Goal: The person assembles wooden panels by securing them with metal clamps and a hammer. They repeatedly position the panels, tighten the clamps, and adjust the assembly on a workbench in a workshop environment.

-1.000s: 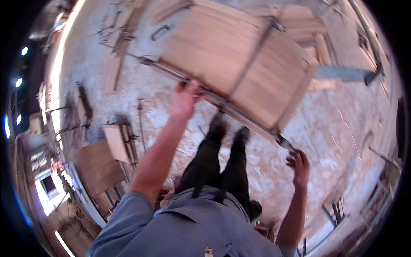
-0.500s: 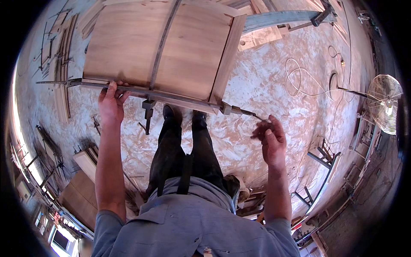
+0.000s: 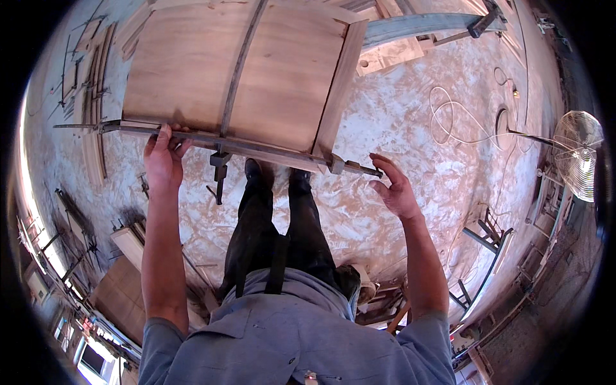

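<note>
A large reddish-brown wooden panel in a frame lies in front of me. Along its near edge runs a long dark bar clamp, with its threaded screw end sticking out past the right corner. My left hand is closed round the bar near its left part, thumb on top and fingers partly hidden behind. Around the screw's tip, my right hand has thumb and fingers spread apart, gripping nothing. A second bar clamp crosses the panel from far to near, its head hanging below the near edge.
A blue-grey beam reaches right from the panel's far side. Looped white cable and a standing fan are at the right. Long wooden strips lie at the left, with more boards nearer me.
My right hand, blurred and bunched at the screw end before, has shifted slightly left and spread its fingers. The left hand stays on the clamp bar.
</note>
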Tool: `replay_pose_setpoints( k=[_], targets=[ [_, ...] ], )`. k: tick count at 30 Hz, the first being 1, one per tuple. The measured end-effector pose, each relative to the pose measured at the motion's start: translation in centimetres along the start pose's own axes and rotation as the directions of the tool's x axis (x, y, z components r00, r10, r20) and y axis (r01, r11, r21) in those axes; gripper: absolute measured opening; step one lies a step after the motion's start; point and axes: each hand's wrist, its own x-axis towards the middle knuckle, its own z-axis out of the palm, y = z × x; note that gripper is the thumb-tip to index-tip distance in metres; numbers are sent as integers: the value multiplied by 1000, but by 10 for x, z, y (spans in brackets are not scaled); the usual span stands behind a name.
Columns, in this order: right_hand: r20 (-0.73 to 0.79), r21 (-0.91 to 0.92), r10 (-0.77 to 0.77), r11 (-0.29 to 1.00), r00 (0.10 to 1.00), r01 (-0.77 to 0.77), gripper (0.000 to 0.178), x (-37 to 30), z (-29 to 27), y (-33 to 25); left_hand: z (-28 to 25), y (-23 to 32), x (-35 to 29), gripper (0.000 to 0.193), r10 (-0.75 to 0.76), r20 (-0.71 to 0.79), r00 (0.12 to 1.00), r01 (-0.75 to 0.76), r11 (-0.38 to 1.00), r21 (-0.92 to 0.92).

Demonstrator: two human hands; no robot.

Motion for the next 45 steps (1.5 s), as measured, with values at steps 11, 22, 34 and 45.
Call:
replay_pose_setpoints(
  k=[11,22,34,45],
  targets=[
    [245,381,757,499,605,-778,40,14,-3,-45,-1,-1,3,20,9,-7,1000,-9,1000,17],
    [119,-560,-204,794,972,236,38,-21,-8,-44,12,3,-3,14,-50,-59,997,50,999,3],
    [-47,-122,-78,990,996,72,19,0,-10,-32,41,1,-15,18,-185,-77,980,191,978,84],
    [47,299,623,737,781,-606,53,39,-9,-15,39,0,-14,18,-147,-89,985,157,980,118]
  ],
)
